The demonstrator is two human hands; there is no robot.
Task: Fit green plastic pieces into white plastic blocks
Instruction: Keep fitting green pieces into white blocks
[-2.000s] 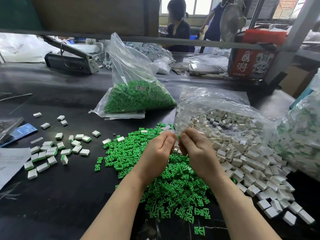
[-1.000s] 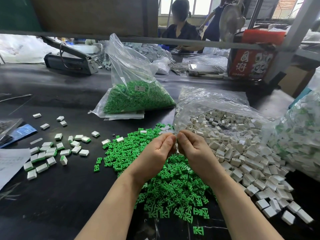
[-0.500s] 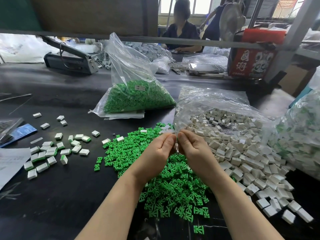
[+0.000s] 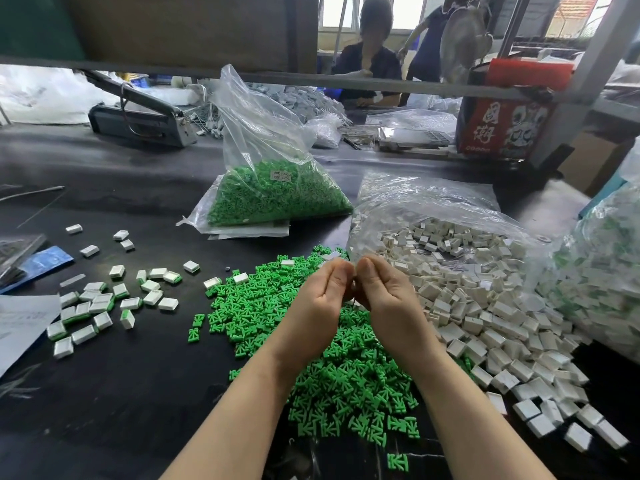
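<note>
**Ana:** Fingers (image 4: 341, 271) of both hands are curled inward and meet tip to tip, thumbs uppermost. Whatever they pinch is hidden between them, so I can't tell which hand has the green piece and which the white block.

**Ben:** So where are the parts?

**Ana:** Loose green pieces (image 4: 311, 341) lie heaped on the black worktop (image 4: 121, 393) right beneath the wrists. White blocks (image 4: 485, 306) spill from an open clear bag just to the right. Finished blocks with green inserts (image 4: 97, 306) are scattered well to the left, and a sealed bag of green pieces (image 4: 273, 192) stands behind.

**Ben:** How should the press go?

**Ana:** My judgement: line the green piece up square with the block's opening, then push straight with the thumbs, not at a slant, until it sits flush. A tilted insert would likely jam or pop out.

**Ben:** And the pose?

**Ana:** Left hand (image 4: 318, 303) and right hand (image 4: 388, 299) are raised above the green heap, backs toward the camera, knuckles nearly touching. Both forearms run up from the bottom edge and converge at the middle, wrists straight
</note>
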